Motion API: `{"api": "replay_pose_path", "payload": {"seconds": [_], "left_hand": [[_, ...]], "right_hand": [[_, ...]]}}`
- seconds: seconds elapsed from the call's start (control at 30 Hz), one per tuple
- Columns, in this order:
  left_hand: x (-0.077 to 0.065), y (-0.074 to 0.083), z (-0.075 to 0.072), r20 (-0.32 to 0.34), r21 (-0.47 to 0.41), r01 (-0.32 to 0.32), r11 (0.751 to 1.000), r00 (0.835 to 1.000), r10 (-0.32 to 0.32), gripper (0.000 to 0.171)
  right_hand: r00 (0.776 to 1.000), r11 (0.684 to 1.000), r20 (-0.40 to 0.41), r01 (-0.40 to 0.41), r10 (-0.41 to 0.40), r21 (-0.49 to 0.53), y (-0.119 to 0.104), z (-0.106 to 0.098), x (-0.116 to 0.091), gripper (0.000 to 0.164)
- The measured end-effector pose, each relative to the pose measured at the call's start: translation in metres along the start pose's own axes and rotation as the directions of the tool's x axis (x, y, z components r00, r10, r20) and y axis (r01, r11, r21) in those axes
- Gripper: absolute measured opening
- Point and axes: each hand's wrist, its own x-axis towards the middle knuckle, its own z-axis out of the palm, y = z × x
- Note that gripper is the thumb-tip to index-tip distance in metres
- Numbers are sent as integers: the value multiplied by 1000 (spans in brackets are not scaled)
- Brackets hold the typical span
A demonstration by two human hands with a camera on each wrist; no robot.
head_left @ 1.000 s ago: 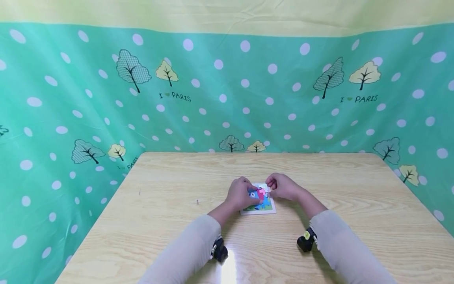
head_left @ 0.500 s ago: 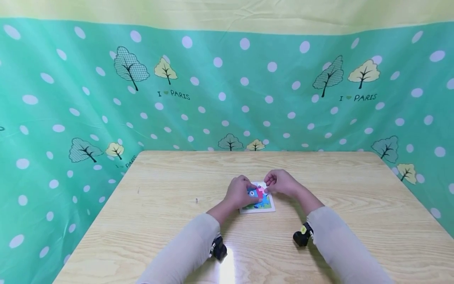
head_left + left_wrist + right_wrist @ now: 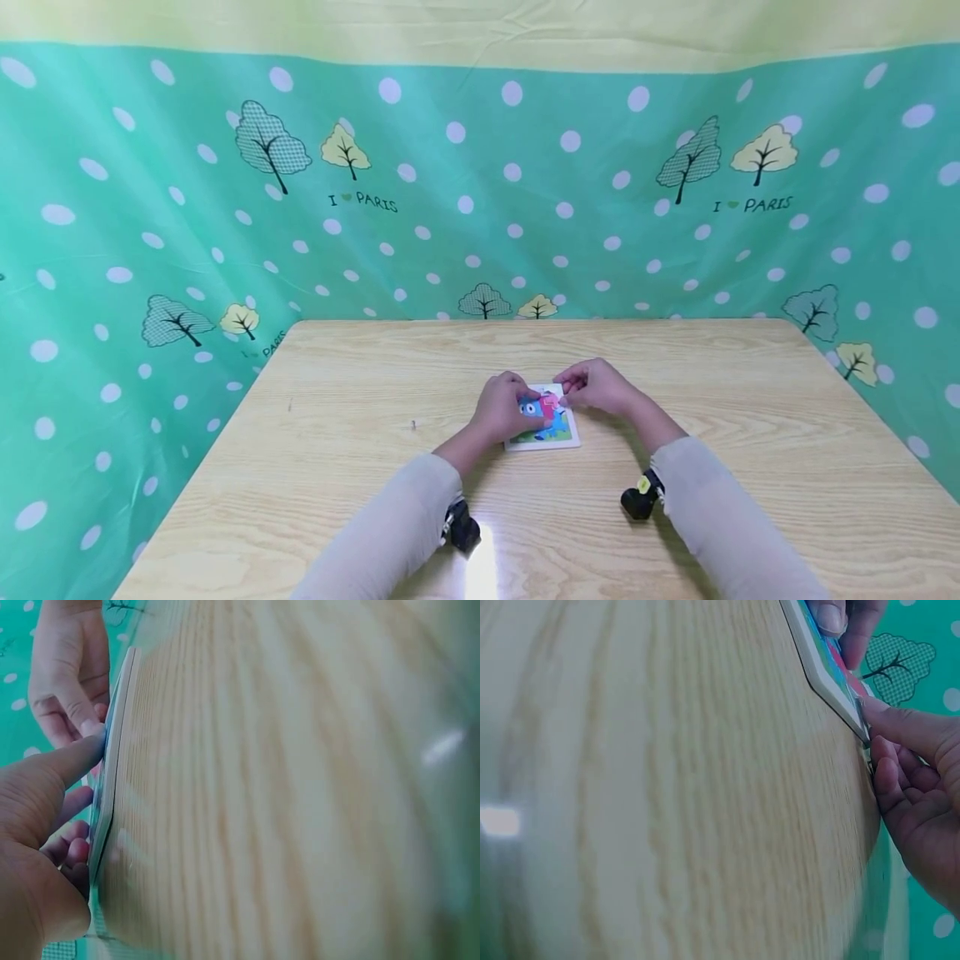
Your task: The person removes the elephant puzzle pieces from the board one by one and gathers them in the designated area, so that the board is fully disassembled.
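A small jigsaw puzzle point(image 3: 557, 432) with a white border and a blue, pink and green picture lies flat on the table. Over its left part, my left hand point(image 3: 504, 408) rests with thumb and index finger spread, the thumb touching the picture; its other fingers are partly hidden. At the upper right corner, my right hand point(image 3: 600, 388) pinches a puzzle piece point(image 3: 553, 400), pale and pink, against the picture. In the right wrist view, the right thumb point(image 3: 907, 724) lies over the puzzle's edge with the other fingers curled below. The piece is mostly covered there.
The wooden table point(image 3: 360, 483) extends around the puzzle. A tiny dark mark point(image 3: 413, 425) shows left of it. Behind stands a green dotted curtain point(image 3: 420, 208) with trees. Black wrist cameras hang below both sleeves, and a bright reflection lies near the front.
My right hand has shifted slightly left and away from me, bringing the pale piece closer in line with the picture. The left hand has stayed on the puzzle.
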Motion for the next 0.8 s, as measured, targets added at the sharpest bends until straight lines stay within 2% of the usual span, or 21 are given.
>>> {"api": "replay_pose_path", "payload": {"seconds": [0.23, 0.5, 0.8], "left_hand": [[1, -5, 0, 29, -20, -32, 999, 999, 33, 47], [1, -5, -2, 46, -14, -27, 1000, 999, 28, 47], [-1, -3, -7, 53, -21, -38, 999, 998, 39, 45]], "right_hand": [[1000, 1000, -19, -10, 11, 6, 5, -5, -5, 33], [1000, 999, -23, -2, 3, 44, 12, -15, -12, 35], [997, 995, -78, 5, 2, 97, 17, -32, -18, 38]]}}
